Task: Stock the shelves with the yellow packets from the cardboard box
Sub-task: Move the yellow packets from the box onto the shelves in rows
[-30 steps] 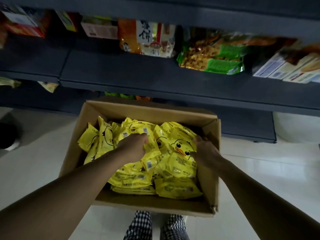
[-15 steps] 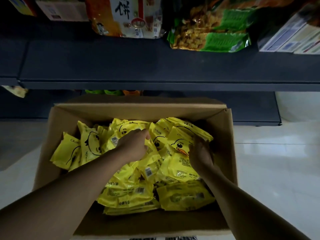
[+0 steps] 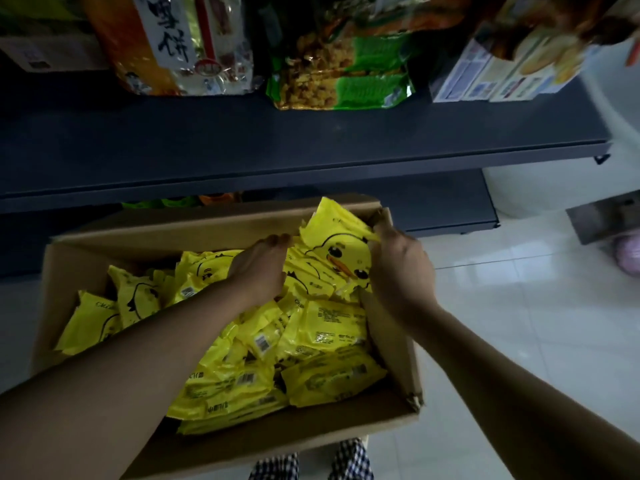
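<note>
An open cardboard box (image 3: 65,271) sits in front of me, full of several yellow packets (image 3: 311,341) printed with a duck face. At the box's far right corner a bunch of yellow duck packets (image 3: 337,247) is raised above the pile. My right hand (image 3: 398,268) grips the bunch on its right side. My left hand (image 3: 259,268) holds it from the left, fingers curled over the packets' edge. The dark shelf (image 3: 311,140) runs across just beyond the box.
On the shelf stand an orange snack bag (image 3: 166,43), a green snack bag (image 3: 346,71) and pale boxes (image 3: 502,74). A lower shelf (image 3: 433,202) lies behind the box. White tiled floor (image 3: 519,323) spreads to the right, with a grey object (image 3: 606,220) on it.
Both hands moved toward the box's far right corner and lifted a bunch of duck packets above the pile. The camera moved closer to the shelf.
</note>
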Available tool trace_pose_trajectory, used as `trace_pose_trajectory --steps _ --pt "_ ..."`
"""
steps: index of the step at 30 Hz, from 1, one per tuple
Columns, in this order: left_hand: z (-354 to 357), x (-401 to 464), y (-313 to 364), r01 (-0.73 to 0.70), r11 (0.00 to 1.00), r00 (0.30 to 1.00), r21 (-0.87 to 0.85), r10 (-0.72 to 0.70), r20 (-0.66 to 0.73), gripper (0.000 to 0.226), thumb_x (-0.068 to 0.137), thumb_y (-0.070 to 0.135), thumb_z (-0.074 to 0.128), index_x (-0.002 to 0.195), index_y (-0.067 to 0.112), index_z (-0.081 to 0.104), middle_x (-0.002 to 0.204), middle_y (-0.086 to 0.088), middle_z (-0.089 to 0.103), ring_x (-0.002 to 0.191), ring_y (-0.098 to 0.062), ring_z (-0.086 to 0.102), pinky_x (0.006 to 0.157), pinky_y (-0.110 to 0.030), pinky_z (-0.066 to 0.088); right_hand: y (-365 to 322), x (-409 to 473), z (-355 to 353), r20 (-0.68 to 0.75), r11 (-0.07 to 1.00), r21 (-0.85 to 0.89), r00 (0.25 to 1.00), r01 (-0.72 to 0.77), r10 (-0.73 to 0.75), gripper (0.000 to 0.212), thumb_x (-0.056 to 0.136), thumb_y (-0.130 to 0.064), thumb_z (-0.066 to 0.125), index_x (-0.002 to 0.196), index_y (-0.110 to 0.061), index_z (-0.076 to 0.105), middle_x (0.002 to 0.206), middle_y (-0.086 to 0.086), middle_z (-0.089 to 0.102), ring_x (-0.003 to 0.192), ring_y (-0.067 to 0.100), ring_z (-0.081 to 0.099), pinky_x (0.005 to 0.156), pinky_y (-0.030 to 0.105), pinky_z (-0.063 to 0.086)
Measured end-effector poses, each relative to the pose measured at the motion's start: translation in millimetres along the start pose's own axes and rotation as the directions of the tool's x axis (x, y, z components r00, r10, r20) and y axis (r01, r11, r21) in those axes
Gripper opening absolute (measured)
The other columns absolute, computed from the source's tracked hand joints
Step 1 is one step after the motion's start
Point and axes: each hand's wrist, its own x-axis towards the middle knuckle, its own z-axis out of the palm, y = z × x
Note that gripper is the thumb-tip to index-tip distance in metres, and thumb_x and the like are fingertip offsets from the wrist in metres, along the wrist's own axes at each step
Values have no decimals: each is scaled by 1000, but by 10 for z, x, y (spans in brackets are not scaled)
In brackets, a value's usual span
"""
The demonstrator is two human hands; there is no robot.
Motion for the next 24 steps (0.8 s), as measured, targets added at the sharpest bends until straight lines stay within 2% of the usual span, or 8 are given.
trace_pose_trajectory --steps 2,4,9,13,16,21,24 --pt "-1 58 102 -41 999 999 35 42 -30 61 89 13 60 142 19 31 139 -5 45 122 -25 49 86 -38 50 52 92 -207 -33 1000 15 999 -28 28 12 99 -15 37 89 -18 42 67 -3 40 56 18 39 50 27 24" --pt "20 127 201 -92 995 994 50 94 -49 61 90 13 58 143 21 30 141 -4 44 124 -24 47 90 -35 44 151 171 -328 -71 999 27 997 -28 30 11 97 -13 40 88 -12 47 74 4 46 62 27 41 54 29 26" --pt "181 388 373 -158 982 986 107 162 -27 56 91 14 55 143 19 33 149 0 37 127 -24 46 94 -31 41 390 224 -373 -50 996 62 997 -57 61 13 96 -11 39 83 -12 43 76 9 48 69 32 45 57 31 28" --pt "357 577 440 -117 986 993 122 119 -13 47 92 16 53 137 22 44 133 -6 55 118 -27 54 91 -35 47 544 231 -321 -67 992 111 996 -55 63 14 96 -13 39 82 -11 43 74 9 49 67 32 46 55 31 28" --pt "402 614 470 -50 996 993 69 57 -100 33 94 15 46 121 26 61 113 -9 68 104 -29 62 83 -38 52 631 248 -300 -77 986 159 996 -40 53 14 97 -16 40 83 -12 44 75 12 51 67 33 47 54 30 30" --pt "354 444 532 -59 998 979 -2 57 -195 25 95 13 47 105 23 67 106 -8 67 101 -30 61 76 -34 46 689 258 -302 -64 984 178 997 -21 32 13 98 -18 41 85 -16 43 75 9 51 63 28 44 46 27 26" --pt "236 310 519 -40 998 976 -47 28 -217 14 95 18 50 97 20 64 97 -7 68 95 -28 63 77 -36 50 689 247 -317 -55 980 197 998 -13 25 14 97 -16 40 84 -16 43 75 12 51 67 33 45 50 29 26"
